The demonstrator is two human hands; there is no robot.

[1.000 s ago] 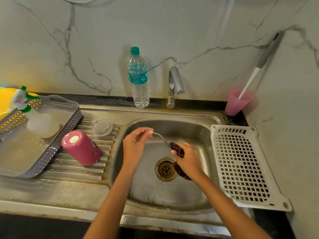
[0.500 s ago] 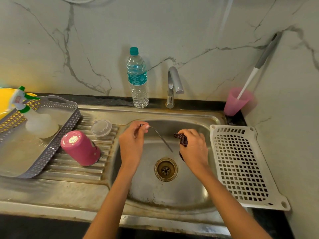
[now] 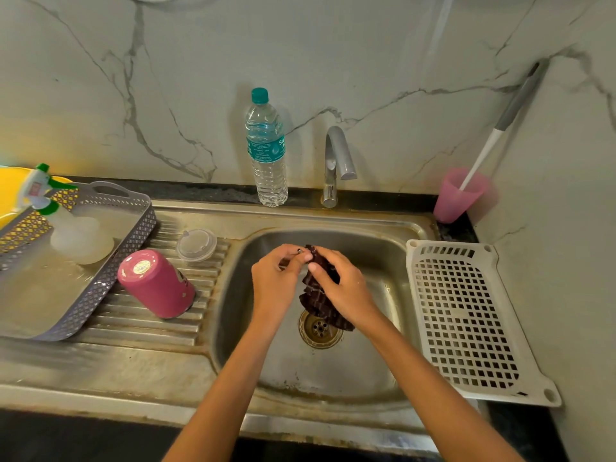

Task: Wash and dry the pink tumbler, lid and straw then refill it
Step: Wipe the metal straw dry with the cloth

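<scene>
both hands meet over the sink (image 3: 393,331): left hand (image 3: 275,283) pinches the straw (image 3: 299,251) tip, right hand (image 3: 343,288) grips the dark cloth (image 3: 316,300) around it.

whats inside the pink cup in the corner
A white and grey handle sticks out of the pink cup and leans on the wall. Its lower end is hidden inside.

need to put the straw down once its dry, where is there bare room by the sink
The white rack right of the basin lies bare. The front of the steel ledge, below the pink tumbler, is free too. The ribbed part by the lid and grey tray is crowded.
</scene>
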